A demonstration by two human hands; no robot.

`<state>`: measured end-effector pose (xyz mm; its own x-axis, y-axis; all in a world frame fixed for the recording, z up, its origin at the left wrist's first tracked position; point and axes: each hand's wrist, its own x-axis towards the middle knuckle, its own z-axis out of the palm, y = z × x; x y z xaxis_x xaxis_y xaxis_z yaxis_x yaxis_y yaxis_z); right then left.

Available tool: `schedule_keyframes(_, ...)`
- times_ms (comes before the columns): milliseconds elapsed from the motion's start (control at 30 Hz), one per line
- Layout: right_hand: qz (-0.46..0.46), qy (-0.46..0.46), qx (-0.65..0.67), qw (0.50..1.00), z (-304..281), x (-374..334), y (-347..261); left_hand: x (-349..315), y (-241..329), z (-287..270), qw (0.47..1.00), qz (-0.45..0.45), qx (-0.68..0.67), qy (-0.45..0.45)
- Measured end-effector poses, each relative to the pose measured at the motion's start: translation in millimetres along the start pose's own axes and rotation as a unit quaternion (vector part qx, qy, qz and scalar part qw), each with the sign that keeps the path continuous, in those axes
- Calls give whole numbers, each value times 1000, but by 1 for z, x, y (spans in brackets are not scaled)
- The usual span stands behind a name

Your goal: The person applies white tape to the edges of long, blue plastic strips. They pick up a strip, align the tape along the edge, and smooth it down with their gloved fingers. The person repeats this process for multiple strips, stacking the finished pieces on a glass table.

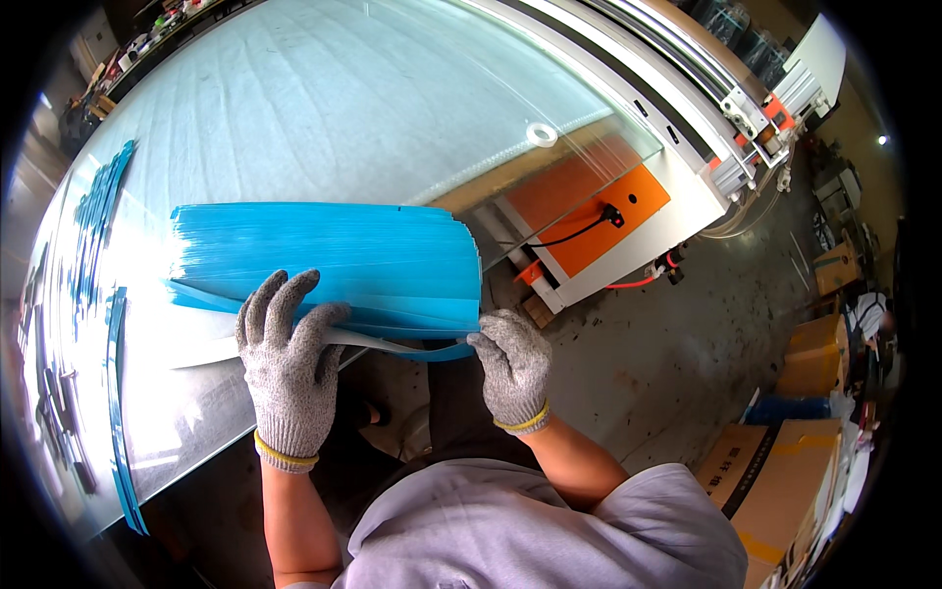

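Observation:
A thick stack of thin, bright blue sheets lies on the glass tabletop at its near edge. Along its near side, one blue strip with a pale underside is bent away from the stack and bows downward. At the right end of that strip, my right hand, in a grey knit glove, pinches it between thumb and fingers. My left hand, gloved alike, rests with fingers spread over the stack's near edge and the strip's left part. What lies under its palm is hidden.
Narrow blue strips and dark strips lie at the left. A white tape ring sits on the glass. At right stand a white machine frame with an orange panel, a hose, and cardboard boxes on the floor.

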<state>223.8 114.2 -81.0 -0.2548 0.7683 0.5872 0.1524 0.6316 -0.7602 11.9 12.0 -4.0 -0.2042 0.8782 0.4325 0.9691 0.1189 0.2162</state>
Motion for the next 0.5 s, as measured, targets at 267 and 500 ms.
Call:
schedule_keyframes(267, -45, -14, 2, 999, -2, 0, 1, 5, 12, -5, 1000, -22, 1, -13)
schedule_keyframes(500, 231, -48, 273, 933, -2, -2, -6, 4, 3, -1, 999, 17, -28, 18)
